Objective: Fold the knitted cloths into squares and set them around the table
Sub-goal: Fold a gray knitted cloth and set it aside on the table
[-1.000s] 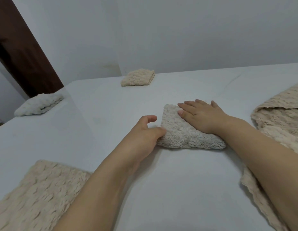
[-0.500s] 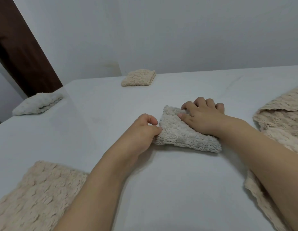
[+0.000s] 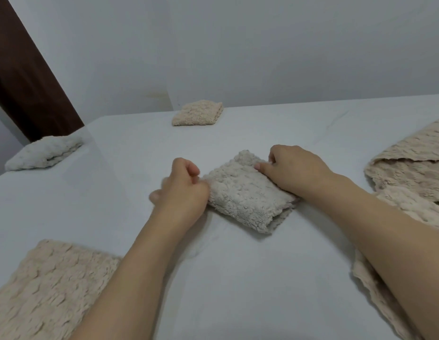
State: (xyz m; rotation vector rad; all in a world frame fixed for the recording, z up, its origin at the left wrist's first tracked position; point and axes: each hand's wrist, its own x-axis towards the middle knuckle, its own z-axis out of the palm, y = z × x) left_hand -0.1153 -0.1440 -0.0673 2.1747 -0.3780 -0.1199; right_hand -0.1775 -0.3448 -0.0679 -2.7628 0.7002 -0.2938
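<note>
— Two folded squares lie far: white cloth [image 3: 45, 155] at the table [image 3: 238, 278] left edge, beige square [image 3: 197, 113] at the back edge.
— And centre?
— Left hand [image 3: 181, 190] and right hand [image 3: 294, 169], fingers curled, pinch the grey cloth [image 3: 245, 195]; bare sheet lies around it.

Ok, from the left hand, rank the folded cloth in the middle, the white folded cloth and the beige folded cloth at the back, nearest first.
1. Folded cloth in the middle, touching the left hand.
2. Beige folded cloth, at the back edge.
3. White folded cloth, far left. These last two are fairly close.
</note>
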